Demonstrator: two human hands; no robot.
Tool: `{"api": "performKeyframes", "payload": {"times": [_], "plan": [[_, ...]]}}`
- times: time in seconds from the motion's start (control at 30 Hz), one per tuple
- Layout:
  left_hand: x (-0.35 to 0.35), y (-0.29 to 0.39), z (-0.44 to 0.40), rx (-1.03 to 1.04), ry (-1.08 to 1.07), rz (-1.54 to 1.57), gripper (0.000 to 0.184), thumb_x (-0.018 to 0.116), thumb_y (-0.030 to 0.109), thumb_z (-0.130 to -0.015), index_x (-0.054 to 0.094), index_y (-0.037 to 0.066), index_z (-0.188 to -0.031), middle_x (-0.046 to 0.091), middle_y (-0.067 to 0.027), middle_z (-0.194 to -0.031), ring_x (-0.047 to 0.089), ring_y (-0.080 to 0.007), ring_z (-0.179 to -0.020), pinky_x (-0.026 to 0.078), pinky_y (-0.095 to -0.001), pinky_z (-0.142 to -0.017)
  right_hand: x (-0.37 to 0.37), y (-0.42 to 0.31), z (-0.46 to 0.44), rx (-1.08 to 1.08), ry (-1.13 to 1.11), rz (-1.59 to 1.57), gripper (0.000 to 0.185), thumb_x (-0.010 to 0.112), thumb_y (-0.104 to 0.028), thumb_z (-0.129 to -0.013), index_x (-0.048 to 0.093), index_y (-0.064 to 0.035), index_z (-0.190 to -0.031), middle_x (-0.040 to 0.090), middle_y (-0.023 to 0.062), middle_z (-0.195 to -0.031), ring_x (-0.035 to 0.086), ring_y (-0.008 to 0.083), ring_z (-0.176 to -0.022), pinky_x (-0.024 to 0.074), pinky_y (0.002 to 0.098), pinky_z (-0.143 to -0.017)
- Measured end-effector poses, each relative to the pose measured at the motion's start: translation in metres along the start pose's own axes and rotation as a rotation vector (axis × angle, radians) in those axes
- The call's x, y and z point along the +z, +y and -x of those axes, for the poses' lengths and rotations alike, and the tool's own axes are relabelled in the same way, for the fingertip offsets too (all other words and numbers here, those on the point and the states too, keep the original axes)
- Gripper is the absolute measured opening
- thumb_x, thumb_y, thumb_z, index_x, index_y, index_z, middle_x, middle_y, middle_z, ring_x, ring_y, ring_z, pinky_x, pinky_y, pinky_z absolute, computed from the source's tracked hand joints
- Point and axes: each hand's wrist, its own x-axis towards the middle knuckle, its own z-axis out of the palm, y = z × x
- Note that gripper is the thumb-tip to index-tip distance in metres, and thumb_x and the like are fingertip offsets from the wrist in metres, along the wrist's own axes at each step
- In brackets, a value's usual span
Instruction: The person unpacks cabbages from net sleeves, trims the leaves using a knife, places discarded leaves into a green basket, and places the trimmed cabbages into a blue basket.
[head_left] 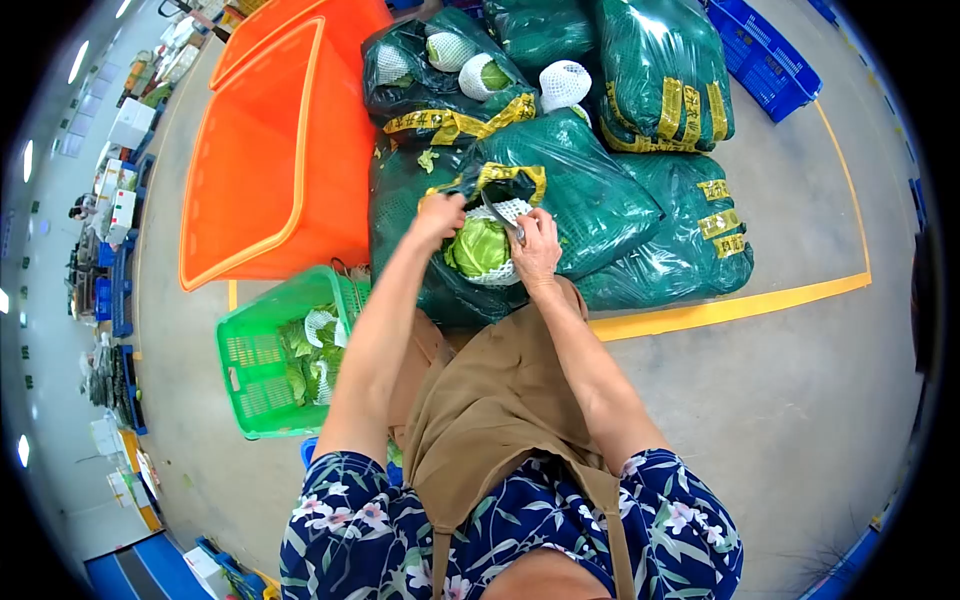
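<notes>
A green cabbage (478,248) partly wrapped in white foam net lies at the opening of a dark green plastic bag (580,180) with yellow tape. My right hand (538,242) is closed round the handle of a knife (497,212), beside the cabbage's right side; the blade points up and left over the foam net. My left hand (440,218) is at the cabbage's upper left, its fingers pinched at the torn edge of the bag. Whether plastic is between those fingers is too small to tell.
Orange bins (300,150) stand at the left. Below them, a green crate (240,350) holds loose leaves and foam nets. More taped bags (665,60) are stacked ahead, one open with netted cabbages (484,77). A blue crate (765,60) sits at the upper right.
</notes>
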Motion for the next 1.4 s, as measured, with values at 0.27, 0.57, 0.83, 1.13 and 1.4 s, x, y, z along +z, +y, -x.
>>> {"api": "performKeyframes", "payload": {"times": [0.27,0.57,0.83,1.13,1.4], "plan": [[0.082,-0.058,0.051,0.596,0.444,-0.206,0.054,0.06,0.03,-0.088,0.046,-0.007,-0.125,0.045,-0.0239,-0.129,0.043,-0.0391,-0.122,0.035,-0.0425,-0.104,-0.001,0.004,0.025,0.134,-0.128,0.027,0.028,0.072,-0.023,-0.077,0.063,-0.0127,-0.102,0.062,0.011,-0.097,0.055,0.0334,-0.091,0.0478,0.0438,-0.078],[0.036,-0.121,0.052,-0.286,0.021,0.545,0.078,0.07,0.045,-0.082,0.03,0.011,-0.141,0.05,-0.0176,-0.13,0.053,-0.0341,-0.114,0.048,-0.0547,-0.086,0.016,0.072,0.031,0.494,-0.369,0.192,0.025,0.062,-0.019,-0.079,0.063,-0.0054,-0.099,0.067,0.0227,-0.082,0.063,0.0436,-0.08,0.049,0.0526,-0.075],[0.05,-0.158,0.068,-0.035,0.055,1.051,0.08,0.068,0.03,-0.085,0.018,0.026,-0.147,0.04,-0.0106,-0.14,0.051,-0.0342,-0.119,0.05,-0.0582,-0.084,0.044,-0.017,0.046,0.733,-0.367,-0.469,0.026,0.068,-0.022,-0.082,0.063,-0.0002,-0.095,0.062,0.0113,-0.07,0.057,0.018,-0.065,0.0472,0.0335,-0.066],[0.122,-0.062,0.045,0.073,-0.046,1.159,0.095,0.072,0.033,-0.082,0.005,0.026,-0.15,0.039,-0.0119,-0.139,0.051,-0.0341,-0.118,0.053,-0.0554,-0.079,-0.025,0.102,-0.046,0.602,-0.11,-0.059,0.046,0.072,-0.038,-0.074,0.065,0.0019,-0.094,0.068,0.0186,-0.083,0.065,0.0354,-0.079,0.0488,0.0455,-0.075],[0.146,-0.02,0.054,-0.004,0.116,0.756,0.101,0.078,0.039,-0.075,0.013,0.021,-0.15,0.047,-0.0143,-0.132,0.056,-0.034,-0.11,0.053,-0.0547,-0.076,-0.094,0.045,-0.007,0.348,-0.148,0.252,0.027,0.061,-0.025,-0.087,0.052,-0.0015,-0.094,0.065,0.0254,-0.092,0.062,0.0434,-0.087,0.0489,0.05,-0.072]]}}
